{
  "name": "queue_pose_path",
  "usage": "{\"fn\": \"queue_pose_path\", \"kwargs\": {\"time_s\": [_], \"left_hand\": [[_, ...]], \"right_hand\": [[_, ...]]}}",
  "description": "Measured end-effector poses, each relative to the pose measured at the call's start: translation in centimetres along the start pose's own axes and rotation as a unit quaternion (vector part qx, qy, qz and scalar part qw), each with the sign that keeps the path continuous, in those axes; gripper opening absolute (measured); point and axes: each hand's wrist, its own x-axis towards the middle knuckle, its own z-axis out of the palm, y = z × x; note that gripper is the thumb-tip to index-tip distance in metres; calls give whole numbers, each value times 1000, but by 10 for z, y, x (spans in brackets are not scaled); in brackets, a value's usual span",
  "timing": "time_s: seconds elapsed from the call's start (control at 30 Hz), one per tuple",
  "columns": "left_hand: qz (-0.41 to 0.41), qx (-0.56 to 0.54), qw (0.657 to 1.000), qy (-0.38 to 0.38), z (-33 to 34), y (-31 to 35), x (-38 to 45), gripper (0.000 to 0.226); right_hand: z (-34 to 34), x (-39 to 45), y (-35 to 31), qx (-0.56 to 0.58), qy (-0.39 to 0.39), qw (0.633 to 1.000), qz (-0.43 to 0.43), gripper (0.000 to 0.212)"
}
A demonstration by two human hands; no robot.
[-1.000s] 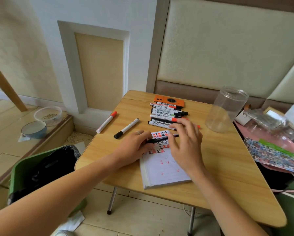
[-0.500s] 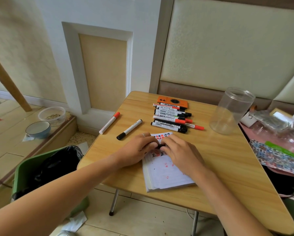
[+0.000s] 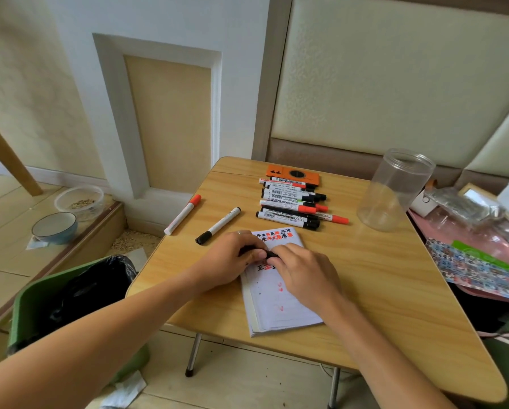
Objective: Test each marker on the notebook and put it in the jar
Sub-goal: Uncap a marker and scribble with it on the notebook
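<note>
Two loose markers (image 3: 182, 214) (image 3: 217, 225); one jar (image 3: 394, 188); one notebook (image 3: 276, 296).

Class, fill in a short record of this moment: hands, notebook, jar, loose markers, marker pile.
hands: left hand and right hand both grip a black marker over the notebook
notebook: open notebook on the table, red and black test marks
jar: clear jar, upright, no markers inside
loose markers: red-capped marker, black-capped marker
marker pile: marker pile beyond the notebook

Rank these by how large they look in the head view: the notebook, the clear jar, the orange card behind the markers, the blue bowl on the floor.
1. notebook
2. clear jar
3. and 4. orange card and blue bowl: they look alike in size; markers cover part of the card, so no ranking.
</note>
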Motion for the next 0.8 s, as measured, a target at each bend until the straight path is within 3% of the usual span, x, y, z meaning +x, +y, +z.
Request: {"fn": "queue_pose_path", "kwargs": {"time_s": [0.43, 0.6, 0.7, 0.8], "left_hand": [[17, 16, 999, 22, 0, -3, -1, 16], [5, 29, 998, 52, 2, -2, -4, 13], [-13, 73, 994, 80, 1, -3, -2, 13], [32, 163, 985, 40, 0, -13, 1, 14]], "right_hand": [[-4, 4, -5, -90, 14, 995, -34, 37], [-1, 0, 0, -44, 27, 998, 25, 39], [-4, -3, 3, 23, 22, 996, 78, 25], [-7, -4, 7, 110, 25, 984, 141, 26]]}}
